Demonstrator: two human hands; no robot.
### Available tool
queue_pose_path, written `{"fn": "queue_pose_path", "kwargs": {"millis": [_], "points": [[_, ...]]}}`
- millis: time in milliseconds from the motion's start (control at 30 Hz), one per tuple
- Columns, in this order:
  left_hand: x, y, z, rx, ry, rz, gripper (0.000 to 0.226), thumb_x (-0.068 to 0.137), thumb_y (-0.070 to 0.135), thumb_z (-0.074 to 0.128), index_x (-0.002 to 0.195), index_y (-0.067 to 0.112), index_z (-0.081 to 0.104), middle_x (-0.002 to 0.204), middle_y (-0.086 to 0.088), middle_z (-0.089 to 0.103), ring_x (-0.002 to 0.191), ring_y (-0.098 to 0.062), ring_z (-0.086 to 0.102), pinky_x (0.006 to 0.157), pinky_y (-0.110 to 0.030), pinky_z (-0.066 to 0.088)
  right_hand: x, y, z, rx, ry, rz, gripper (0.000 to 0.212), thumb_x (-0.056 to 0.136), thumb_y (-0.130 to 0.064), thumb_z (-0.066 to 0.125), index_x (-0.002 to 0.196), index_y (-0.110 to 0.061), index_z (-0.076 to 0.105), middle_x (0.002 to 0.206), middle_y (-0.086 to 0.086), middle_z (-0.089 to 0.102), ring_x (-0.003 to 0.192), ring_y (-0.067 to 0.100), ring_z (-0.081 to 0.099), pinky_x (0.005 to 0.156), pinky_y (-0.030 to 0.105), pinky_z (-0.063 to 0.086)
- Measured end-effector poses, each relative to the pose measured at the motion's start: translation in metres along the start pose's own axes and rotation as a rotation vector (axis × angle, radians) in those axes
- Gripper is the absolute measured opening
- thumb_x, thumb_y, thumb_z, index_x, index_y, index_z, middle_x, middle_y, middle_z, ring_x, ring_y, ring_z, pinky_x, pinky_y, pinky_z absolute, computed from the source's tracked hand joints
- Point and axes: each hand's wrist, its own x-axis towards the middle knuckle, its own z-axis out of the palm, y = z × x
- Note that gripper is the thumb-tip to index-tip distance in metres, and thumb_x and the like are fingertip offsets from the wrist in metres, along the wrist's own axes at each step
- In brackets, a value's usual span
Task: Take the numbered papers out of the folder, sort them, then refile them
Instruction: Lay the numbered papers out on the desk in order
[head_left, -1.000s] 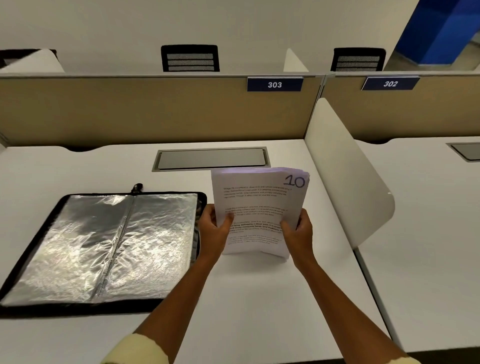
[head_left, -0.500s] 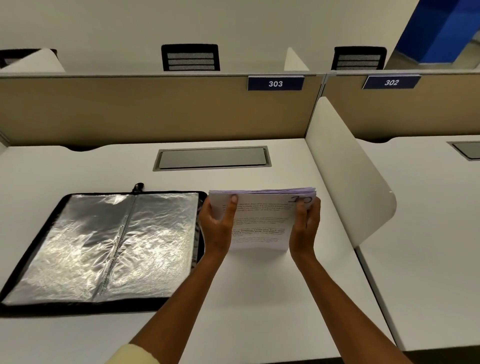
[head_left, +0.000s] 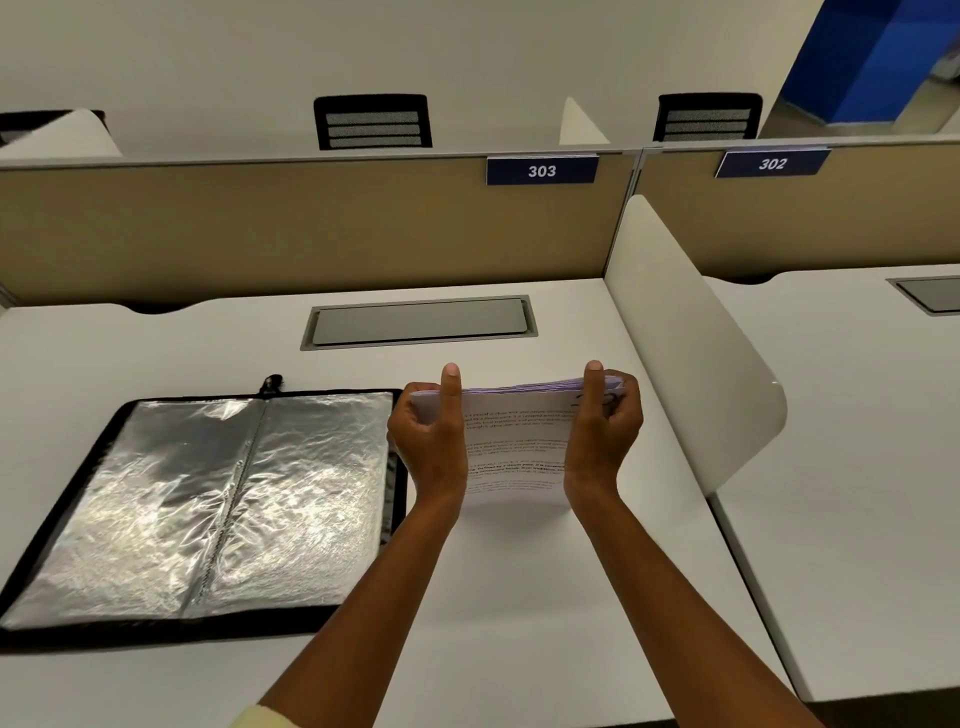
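A stack of printed white papers (head_left: 517, 447) stands on its lower edge on the white desk (head_left: 519, 597), tilted away from me. My left hand (head_left: 428, 436) grips its left edge, thumb up along the front. My right hand (head_left: 602, 431) grips the right edge and partly covers a handwritten number at the top corner. The open black folder (head_left: 208, 509) with shiny clear sleeves lies flat to the left, its right edge just beside my left hand.
A white curved divider (head_left: 691, 364) stands close on the right of the papers. A grey cable hatch (head_left: 418, 322) is set into the desk behind them. A beige partition with the plate 303 (head_left: 542, 170) closes the back.
The stack has dropped from held up facing me to standing low on the desk and leaning back. Both hands slid up its side edges, thumbs now near the top.
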Motion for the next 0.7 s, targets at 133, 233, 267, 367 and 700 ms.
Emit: {"fn": "queue_pose_path", "kwargs": {"millis": [133, 233, 267, 367, 700], "points": [[0.000, 0.002, 0.001, 0.004, -0.018, 0.006, 0.038, 0.085, 0.048, 0.065, 0.068, 0.018, 0.049, 0.065, 0.004, 0.053, 0.057, 0.000, 0.054, 0.054, -0.012, 0.044, 0.000, 0.001, 0.000, 0.000, -0.025, 0.021, 0.041, 0.087, -0.056, 0.050, 0.097, -0.016, 0.053, 0.083, -0.003, 0.060, 0.074, 0.010, 0.060, 0.058, 0.012, 0.048], [0.002, 0.000, -0.003, -0.013, -0.064, -0.006, 0.048, 0.082, 0.062, 0.064, 0.077, 0.016, 0.052, 0.070, 0.002, 0.055, 0.062, 0.000, 0.057, 0.055, -0.012, 0.046, 0.001, 0.000, -0.001, 0.006, -0.059, 0.043, 0.048, 0.087, -0.061, 0.046, 0.101, -0.016, 0.053, 0.085, -0.003, 0.061, 0.074, 0.007, 0.061, 0.060, 0.014, 0.050], [0.002, -0.001, -0.006, -0.023, -0.099, -0.002, 0.056, 0.077, 0.070, 0.062, 0.083, 0.015, 0.053, 0.074, 0.000, 0.056, 0.066, -0.003, 0.058, 0.057, -0.014, 0.048, 0.000, -0.001, -0.002, 0.026, -0.080, 0.040, 0.052, 0.087, -0.062, 0.046, 0.105, -0.013, 0.052, 0.086, -0.003, 0.060, 0.073, 0.004, 0.062, 0.061, 0.014, 0.051], [-0.003, -0.014, -0.018, -0.027, -0.208, 0.004, 0.065, 0.073, 0.067, 0.069, 0.106, 0.012, 0.053, 0.092, -0.005, 0.062, 0.083, -0.012, 0.063, 0.066, -0.021, 0.054, -0.003, 0.009, -0.010, 0.069, -0.193, 0.017, 0.063, 0.087, -0.060, 0.049, 0.121, -0.007, 0.044, 0.097, -0.003, 0.058, 0.080, -0.004, 0.062, 0.064, 0.015, 0.052], [-0.021, -0.106, -0.060, 0.285, -0.421, -0.072, 0.037, 0.095, 0.010, 0.060, 0.123, 0.031, 0.050, 0.115, 0.011, 0.064, 0.106, -0.003, 0.062, 0.089, -0.032, 0.057, -0.021, 0.111, -0.058, -0.325, -0.498, 0.069, 0.026, 0.096, -0.002, 0.060, 0.113, -0.016, 0.048, 0.104, 0.000, 0.059, 0.095, 0.022, 0.061, 0.077, 0.006, 0.051]]}}
